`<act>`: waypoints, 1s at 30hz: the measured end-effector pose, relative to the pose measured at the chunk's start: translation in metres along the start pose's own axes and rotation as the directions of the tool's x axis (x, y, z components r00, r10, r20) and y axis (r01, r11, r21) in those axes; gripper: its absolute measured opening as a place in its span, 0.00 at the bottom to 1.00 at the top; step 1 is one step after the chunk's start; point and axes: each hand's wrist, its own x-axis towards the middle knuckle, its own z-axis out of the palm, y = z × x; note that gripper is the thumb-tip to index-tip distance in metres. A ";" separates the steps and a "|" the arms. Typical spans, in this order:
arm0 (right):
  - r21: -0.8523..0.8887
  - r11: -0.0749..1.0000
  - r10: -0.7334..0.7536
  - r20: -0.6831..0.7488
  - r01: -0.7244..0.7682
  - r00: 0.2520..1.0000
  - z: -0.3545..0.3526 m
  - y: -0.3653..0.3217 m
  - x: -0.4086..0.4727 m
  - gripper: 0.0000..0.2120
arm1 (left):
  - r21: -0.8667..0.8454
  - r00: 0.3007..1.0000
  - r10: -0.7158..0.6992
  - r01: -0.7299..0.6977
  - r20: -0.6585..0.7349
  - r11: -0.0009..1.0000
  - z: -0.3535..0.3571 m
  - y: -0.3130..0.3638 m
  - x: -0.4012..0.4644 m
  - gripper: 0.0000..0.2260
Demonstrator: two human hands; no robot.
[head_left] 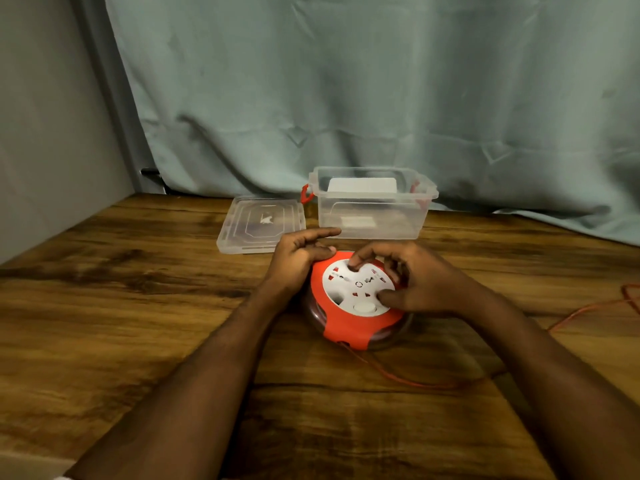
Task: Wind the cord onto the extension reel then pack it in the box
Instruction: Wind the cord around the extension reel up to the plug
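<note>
An orange cord (408,374) trails loose from the near edge of the extension reel (356,299) across the wooden table (138,306) toward the right. The left hand (294,258) clasps the reel's far-left rim, forefinger extended; the right hand (412,282) presses fingertips onto its white socket face, seemingly gripping it. Beyond stand the clear, open box (372,206) and, left of it, its lid (261,225).

A plain room in a home, judging by the wood-grain bench (138,289) pushed against a draped pale-green curtain (346,81) and bare wall (41,116).
</note>
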 end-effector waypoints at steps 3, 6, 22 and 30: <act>0.000 1.000 0.031 0.099 -0.031 0.995 -0.013 0.000 0.008 0.25 | 0.022 1.000 0.003 -0.004 0.010 1.000 0.001 -0.002 0.002 0.16; -0.030 0.999 0.042 0.156 -0.038 0.987 -0.020 -0.004 0.018 0.25 | 0.020 1.000 0.004 -0.003 -0.009 1.000 0.001 -0.003 0.002 0.16; -0.047 0.999 0.000 0.047 0.002 0.999 -0.011 0.007 0.002 0.12 | 0.094 0.998 -0.059 0.056 0.031 0.994 0.008 -0.005 0.005 0.13; -0.200 0.979 0.004 -0.207 -0.046 0.978 0.010 -0.008 0.000 0.26 | 0.110 1.000 -0.015 0.016 -0.014 0.994 0.008 -0.010 0.006 0.12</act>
